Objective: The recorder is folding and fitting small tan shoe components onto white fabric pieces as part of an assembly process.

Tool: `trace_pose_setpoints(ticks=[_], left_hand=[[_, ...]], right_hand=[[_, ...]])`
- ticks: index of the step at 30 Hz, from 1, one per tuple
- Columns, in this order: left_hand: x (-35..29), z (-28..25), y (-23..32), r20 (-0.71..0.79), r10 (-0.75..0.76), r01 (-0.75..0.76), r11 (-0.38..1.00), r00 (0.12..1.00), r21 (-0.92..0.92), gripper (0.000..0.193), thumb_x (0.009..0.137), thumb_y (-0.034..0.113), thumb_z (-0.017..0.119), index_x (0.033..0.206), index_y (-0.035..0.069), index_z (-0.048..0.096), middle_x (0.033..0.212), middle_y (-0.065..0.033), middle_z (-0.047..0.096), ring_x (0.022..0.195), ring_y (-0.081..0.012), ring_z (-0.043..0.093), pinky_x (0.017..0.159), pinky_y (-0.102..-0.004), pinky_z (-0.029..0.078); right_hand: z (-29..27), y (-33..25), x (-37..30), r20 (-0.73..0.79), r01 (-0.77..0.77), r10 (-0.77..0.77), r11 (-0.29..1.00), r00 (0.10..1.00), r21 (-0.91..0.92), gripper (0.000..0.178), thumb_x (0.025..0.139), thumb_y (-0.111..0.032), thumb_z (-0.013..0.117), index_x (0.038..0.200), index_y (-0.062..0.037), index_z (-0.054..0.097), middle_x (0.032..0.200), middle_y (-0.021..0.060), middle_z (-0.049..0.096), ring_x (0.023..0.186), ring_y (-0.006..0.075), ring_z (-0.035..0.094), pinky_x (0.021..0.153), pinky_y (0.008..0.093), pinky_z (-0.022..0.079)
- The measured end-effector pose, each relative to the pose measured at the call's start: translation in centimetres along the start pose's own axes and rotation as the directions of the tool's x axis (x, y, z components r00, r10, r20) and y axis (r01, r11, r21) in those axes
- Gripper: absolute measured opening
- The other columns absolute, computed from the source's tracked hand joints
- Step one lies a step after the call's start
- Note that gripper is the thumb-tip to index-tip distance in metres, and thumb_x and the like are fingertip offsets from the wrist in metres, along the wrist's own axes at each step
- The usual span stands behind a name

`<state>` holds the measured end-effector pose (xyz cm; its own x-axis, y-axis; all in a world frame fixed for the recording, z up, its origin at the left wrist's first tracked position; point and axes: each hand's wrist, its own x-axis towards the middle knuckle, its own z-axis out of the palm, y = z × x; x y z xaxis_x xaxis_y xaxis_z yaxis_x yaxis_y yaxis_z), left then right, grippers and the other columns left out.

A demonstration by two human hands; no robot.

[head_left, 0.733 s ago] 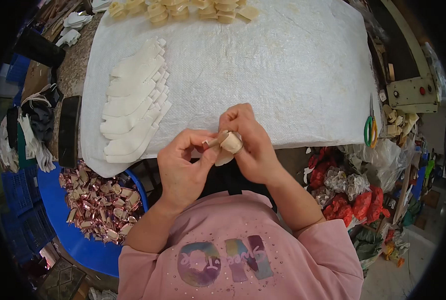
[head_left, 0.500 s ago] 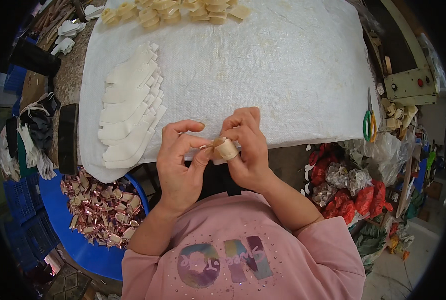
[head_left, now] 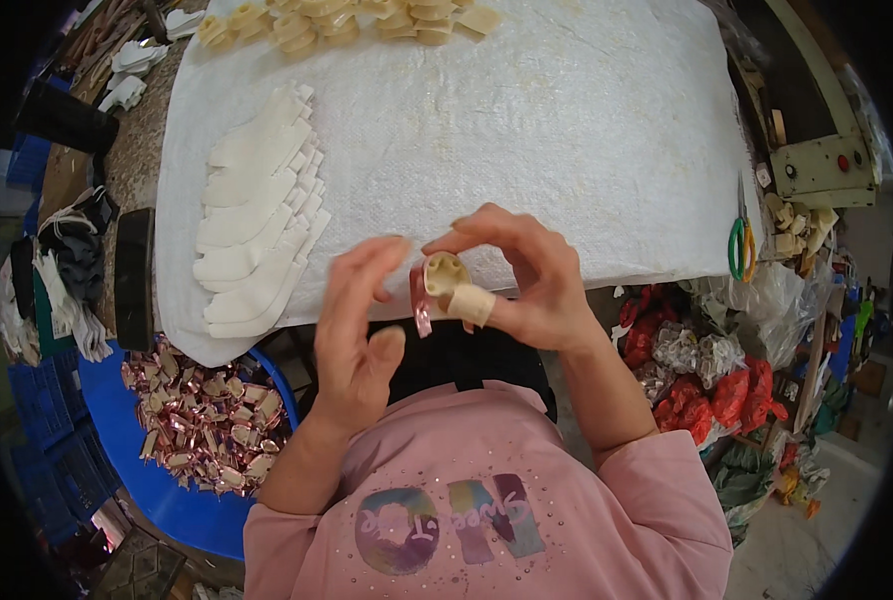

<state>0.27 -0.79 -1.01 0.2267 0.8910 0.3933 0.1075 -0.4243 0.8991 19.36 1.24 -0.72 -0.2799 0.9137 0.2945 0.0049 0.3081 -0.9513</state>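
Observation:
My right hand holds a small pink-and-cream piece between thumb and fingertips, above the near edge of the table cover. Its round, hollow cream end faces up, and a shiny pink part hangs down its left side; it looks like a small shoe heel. Beige tape wraps my right thumb. Just left of the piece is my left hand, open, its fingers and thumb spread apart and partly blurred, with nothing in it. White flat curved pieces overlap in a fan on the table, left of my hands.
White woven sheeting covers the table. Cream blocks stand along its far edge. A blue tub at lower left holds shiny pink pieces. Scissors lie at the right edge, above red plastic bags.
My left hand has let go of the piece and opened, moving slightly away. My right hand has turned, bringing the hollow end and the shiny pink side into view.

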Motion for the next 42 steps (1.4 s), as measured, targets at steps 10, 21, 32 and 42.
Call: trace_pose_setpoints(ticks=[10, 21, 32, 42], left_hand=[[-1.1, 1.7, 0.0, 0.151, -0.45, 0.47, 0.779, 0.88, -0.415, 0.055, 0.092, 0.032, 0.038, 0.135, 0.001, 0.022, 0.095, -0.0094, 0.052, 0.079, -0.0142, 0.054, 0.069, -0.0257, 0.045], [-0.6, 3.2, 0.8, 0.106, -0.199, 0.225, 0.863, 0.974, -0.453, 0.068, 0.095, 0.047, 0.031, 0.135, -0.006, 0.016, 0.106, -0.0132, 0.046, 0.064, -0.0093, 0.051, 0.052, -0.0209, 0.043], [-0.3, 3.5, 0.5, -0.162, -0.295, 0.217, 0.9, 0.942, -0.378, 0.045, 0.095, 0.029, 0.033, 0.128, -0.003, 0.029, 0.111, -0.0107, 0.045, 0.093, -0.0115, 0.047, 0.081, -0.0251, 0.039], [-0.7, 3.3, 0.9, -0.052, -0.349, 0.3, 0.866, 0.936, -0.4, 0.056, 0.094, 0.041, 0.038, 0.134, 0.004, 0.025, 0.101, -0.0055, 0.047, 0.08, -0.0096, 0.046, 0.07, -0.0242, 0.04]], right_hand=[[2.5, 0.8, -0.7, 0.006, 0.2, -0.204, 0.955, 0.979, -0.217, 0.037, 0.075, -0.014, 0.071, 0.109, -0.0072, 0.057, 0.101, 0.0096, 0.056, 0.073, 0.0198, 0.056, 0.065, 0.0303, 0.048], [2.5, -0.5, 0.2, 0.282, -0.474, 0.383, 0.758, 0.88, 0.449, 0.014, 0.089, -0.015, 0.051, 0.091, -0.0024, 0.057, 0.102, 0.0087, 0.05, 0.058, 0.0088, 0.057, 0.041, 0.0182, 0.047], [5.3, 0.7, -2.0, 0.034, -0.135, 0.131, 0.929, 0.991, 0.346, 0.031, 0.096, -0.023, 0.04, 0.121, -0.0076, 0.051, 0.107, 0.0087, 0.047, 0.097, 0.0186, 0.047, 0.079, 0.0279, 0.042], [5.6, 0.4, -1.7, -0.03, -0.078, 0.09, 0.952, 0.995, 0.295, 0.035, 0.096, -0.021, 0.037, 0.125, -0.0057, 0.047, 0.106, 0.0058, 0.048, 0.088, 0.0139, 0.048, 0.075, 0.0245, 0.041]])
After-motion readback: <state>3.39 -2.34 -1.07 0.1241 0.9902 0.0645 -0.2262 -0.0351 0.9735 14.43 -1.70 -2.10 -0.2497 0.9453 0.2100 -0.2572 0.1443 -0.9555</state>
